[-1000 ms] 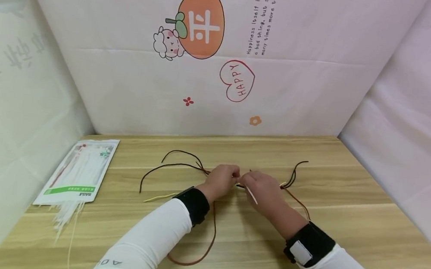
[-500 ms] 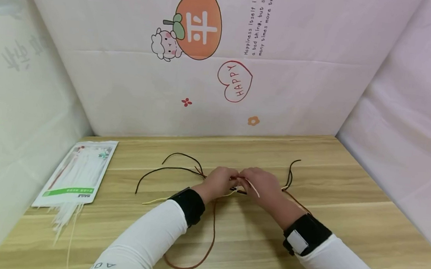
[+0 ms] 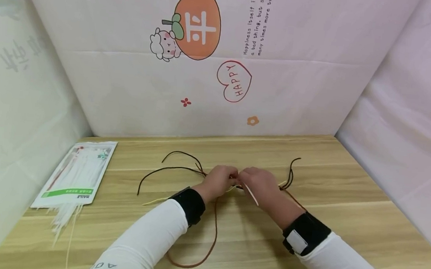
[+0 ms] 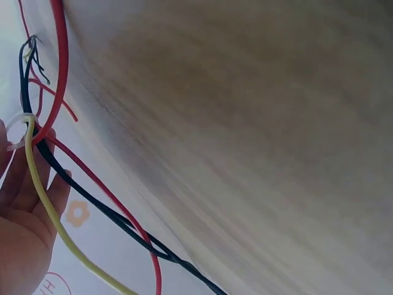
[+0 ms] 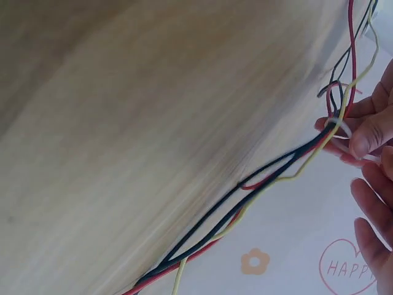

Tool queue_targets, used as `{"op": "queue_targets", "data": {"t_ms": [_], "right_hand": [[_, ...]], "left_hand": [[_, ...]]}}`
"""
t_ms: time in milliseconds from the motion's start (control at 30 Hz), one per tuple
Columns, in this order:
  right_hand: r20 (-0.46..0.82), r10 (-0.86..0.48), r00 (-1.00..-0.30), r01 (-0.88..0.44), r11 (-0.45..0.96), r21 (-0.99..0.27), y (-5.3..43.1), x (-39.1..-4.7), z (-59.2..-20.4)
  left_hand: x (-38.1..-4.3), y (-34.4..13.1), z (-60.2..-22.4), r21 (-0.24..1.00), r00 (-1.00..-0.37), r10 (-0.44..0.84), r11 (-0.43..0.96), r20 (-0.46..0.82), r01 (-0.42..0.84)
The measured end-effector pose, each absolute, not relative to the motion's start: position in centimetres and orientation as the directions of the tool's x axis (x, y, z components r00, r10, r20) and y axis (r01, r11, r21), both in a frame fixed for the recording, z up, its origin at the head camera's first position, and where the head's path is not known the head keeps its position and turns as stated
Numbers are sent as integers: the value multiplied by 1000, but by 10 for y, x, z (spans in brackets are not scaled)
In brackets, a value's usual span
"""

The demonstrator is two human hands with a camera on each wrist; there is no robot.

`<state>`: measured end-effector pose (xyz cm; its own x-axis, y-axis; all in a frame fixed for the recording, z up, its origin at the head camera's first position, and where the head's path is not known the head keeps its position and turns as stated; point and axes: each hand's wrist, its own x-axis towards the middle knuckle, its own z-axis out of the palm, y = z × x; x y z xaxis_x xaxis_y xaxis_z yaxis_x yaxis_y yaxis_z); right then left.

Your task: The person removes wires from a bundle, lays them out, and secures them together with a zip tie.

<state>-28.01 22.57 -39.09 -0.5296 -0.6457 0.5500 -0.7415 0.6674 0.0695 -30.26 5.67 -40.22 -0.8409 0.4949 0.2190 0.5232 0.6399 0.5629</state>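
Observation:
A bundle of black, red and yellow wires [image 5: 288,161] runs across in front of both hands. Around it goes a thin white cable tie [image 5: 336,123], whose loop [image 4: 24,120] also shows in the left wrist view. My left hand [image 3: 220,181] pinches the tie close to the bundle. Beside it, nearly touching, my right hand [image 3: 262,186] holds the tie's free white tail, which sticks out over the back of that hand. The wires' loose ends fan out on either side. In the head view, the fingertips hide the loop.
A packet of cable ties [image 3: 79,173] lies at the table's left, with several white ties poking from its open end. One red-brown wire [image 3: 203,259] curves toward the near side. A printed white cloth [image 3: 301,95] rises behind the wooden table [image 3: 361,235].
The hands have drawn closer together at the bundle. The white tail has tilted slightly, and the black wire ends on the right have shifted left.

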Motion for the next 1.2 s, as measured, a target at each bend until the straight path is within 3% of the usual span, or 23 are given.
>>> {"op": "queue_targets", "data": {"t_ms": [300, 567, 967, 1200], "right_hand": [[656, -635, -408, -774, 621, 120, 229, -280, -395], [693, -642, -328, -807, 572, 147, 228, -275, -397], [647, -691, -321, -809, 556, 192, 233, -264, -397], [489, -795, -358, -778, 544, 315, 244, -262, -401]], "left_hand": [[-305, 59, -401, 463, -798, 520, 652, 304, 601], [-309, 58, -401, 449, -831, 510, 703, 221, 551], [-311, 57, -404, 467, -859, 487, 729, 161, 501], [-318, 49, -399, 645, -894, 444, 664, 66, 377]]}}
